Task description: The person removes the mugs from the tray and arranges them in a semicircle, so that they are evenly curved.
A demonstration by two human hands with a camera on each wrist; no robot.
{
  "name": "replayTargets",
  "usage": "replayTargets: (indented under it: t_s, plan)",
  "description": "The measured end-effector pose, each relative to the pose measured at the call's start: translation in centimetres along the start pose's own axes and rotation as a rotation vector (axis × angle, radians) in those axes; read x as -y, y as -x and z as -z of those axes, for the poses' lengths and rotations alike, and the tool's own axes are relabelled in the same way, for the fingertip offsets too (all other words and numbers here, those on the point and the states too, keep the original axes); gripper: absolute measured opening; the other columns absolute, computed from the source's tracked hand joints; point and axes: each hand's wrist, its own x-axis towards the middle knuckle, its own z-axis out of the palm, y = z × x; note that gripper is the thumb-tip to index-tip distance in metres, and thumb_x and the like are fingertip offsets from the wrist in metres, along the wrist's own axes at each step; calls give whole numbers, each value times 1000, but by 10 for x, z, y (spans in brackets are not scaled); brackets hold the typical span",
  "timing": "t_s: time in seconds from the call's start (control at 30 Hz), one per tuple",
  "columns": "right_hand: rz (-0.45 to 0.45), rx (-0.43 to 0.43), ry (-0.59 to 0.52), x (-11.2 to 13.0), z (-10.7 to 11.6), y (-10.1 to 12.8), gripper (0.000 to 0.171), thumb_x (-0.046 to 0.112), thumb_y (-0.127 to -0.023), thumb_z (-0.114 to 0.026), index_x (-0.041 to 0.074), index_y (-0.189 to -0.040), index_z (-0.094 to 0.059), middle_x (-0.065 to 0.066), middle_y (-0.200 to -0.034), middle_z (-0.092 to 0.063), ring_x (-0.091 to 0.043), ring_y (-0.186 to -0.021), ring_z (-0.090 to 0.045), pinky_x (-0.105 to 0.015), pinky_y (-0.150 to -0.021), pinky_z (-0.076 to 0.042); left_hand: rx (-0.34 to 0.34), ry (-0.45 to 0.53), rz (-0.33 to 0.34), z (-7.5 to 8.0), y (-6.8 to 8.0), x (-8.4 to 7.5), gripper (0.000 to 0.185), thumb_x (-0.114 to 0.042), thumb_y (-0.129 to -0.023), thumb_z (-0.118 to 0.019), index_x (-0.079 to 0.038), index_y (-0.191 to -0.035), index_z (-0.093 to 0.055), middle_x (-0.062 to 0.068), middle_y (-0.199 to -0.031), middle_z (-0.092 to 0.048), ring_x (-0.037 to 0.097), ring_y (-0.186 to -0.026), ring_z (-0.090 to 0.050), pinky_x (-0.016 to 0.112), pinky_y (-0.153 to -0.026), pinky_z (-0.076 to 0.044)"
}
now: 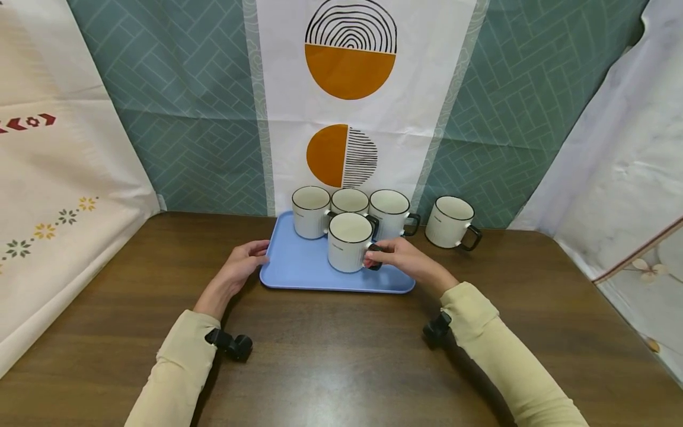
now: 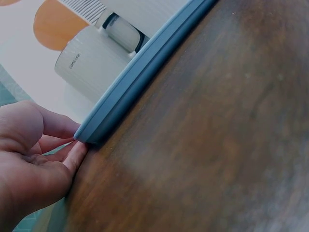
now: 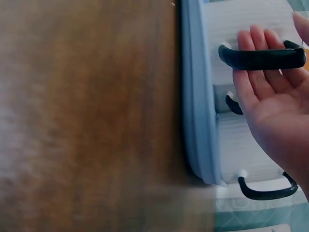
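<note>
A blue tray [image 1: 299, 270] bears several white mugs with dark rims and dark handles. My left hand [image 1: 242, 267] is at its left edge, and in the left wrist view the fingers [image 2: 60, 126] pinch the tray's corner. The front mug [image 1: 347, 252] stands upright near the tray's front, its handle toward the right. My right hand [image 1: 397, 258] holds that mug by its handle [image 3: 263, 59], with fingers passed through the loop. Behind it stand a left mug [image 1: 309, 213], a partly hidden middle mug [image 1: 349, 198] and a right mug [image 1: 388, 214].
Another white mug [image 1: 449, 222] stands on the brown wooden table [image 1: 331, 356], right of the tray. A patterned cloth [image 1: 213, 148] hangs behind, close to the back mugs. Pale cloths hang at both sides.
</note>
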Motion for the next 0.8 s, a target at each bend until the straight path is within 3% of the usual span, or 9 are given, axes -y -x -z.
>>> replayTargets:
  t_s: [0.13,0.23,0.43,0.6,0.8]
  plan:
    - [-1,29,-34,0,-2,-4,27,14,-96,-59,-10,-104,-67,-10,-94,-71,-18,-94,-63,-35,-89,-49,4,-5,0,1,0,1,51,4,-97,-45,11,-144,-31,30,-141,-38,36,-131,-36,45,-110,-31]
    - [-11,43,-150,-2,-4,-5,25,8,-98,-55,-14,-103,-64,-9,-92,-70,-17,-92,-62,-31,-87,-48,5,-5,-4,1,0,1,51,3,-96,-45,11,-144,-31,30,-141,-38,36,-131,-36,45,-110,-30]
    - [-10,24,-297,-3,-12,-3,24,7,-101,-45,-8,-85,-55,-6,-73,-53,-18,-69,-52,-29,-73,-44,11,1,-19,1,-1,-1,51,3,-96,-45,11,-144,-31,30,-142,-38,37,-131,-36,45,-110,-30]
    - [-7,-98,-323,-3,-25,-3,36,16,-104,-40,-12,-82,-48,-3,-64,-40,-15,-58,-40,-27,-65,-37,20,7,-49,1,-1,0,51,5,-96,-45,14,-143,-30,33,-141,-38,38,-132,-36,44,-108,-32]
    - [-12,-241,-309,-2,-34,-5,38,20,-104,-42,3,-70,-47,-2,-59,-36,-13,-53,-36,-26,-63,-38,20,9,-44,1,0,-1,51,5,-96,-45,14,-144,-30,33,-141,-38,38,-132,-36,46,-109,-30]
